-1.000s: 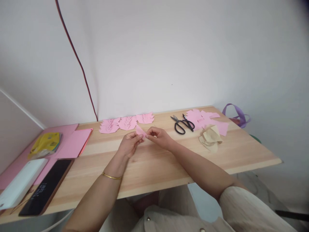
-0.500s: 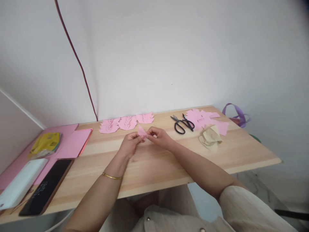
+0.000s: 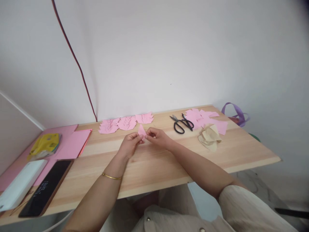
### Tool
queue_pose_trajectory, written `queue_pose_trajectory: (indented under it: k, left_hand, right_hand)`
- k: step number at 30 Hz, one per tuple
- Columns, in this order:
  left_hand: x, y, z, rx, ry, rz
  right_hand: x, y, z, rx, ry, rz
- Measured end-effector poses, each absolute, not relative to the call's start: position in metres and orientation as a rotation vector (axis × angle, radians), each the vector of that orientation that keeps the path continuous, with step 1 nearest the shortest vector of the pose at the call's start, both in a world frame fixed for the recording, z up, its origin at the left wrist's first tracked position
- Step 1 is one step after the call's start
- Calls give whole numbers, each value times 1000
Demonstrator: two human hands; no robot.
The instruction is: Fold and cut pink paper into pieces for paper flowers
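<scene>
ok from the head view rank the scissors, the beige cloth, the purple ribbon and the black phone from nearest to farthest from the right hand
1. scissors: just right of the right hand, toward the wall.
2. beige cloth: farther right, beside the pink scraps.
3. purple ribbon: off the table's far right corner.
4. black phone: far left, by the near edge.
The last two are fairly close to call.
</scene>
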State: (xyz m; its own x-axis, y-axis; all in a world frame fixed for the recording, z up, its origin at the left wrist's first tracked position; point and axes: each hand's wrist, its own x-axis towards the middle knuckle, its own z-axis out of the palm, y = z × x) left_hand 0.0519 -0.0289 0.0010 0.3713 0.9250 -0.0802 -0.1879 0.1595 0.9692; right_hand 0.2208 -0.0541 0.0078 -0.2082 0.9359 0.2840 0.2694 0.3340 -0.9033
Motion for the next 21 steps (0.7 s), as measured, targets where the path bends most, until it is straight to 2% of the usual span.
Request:
queue_pose_trajectory:
  k: [6, 13, 21]
  left_hand:
    - [52, -27, 0, 1082, 841, 994]
    - [50, -28, 2, 1346, 909, 994]
    - [53, -31, 2, 1274, 911, 946]
  right_hand:
    - [221, -51, 2, -1151, -1663, 925]
    - [221, -50, 2, -1120, -1638, 924]
    - [222, -46, -2, -1117, -1532, 978]
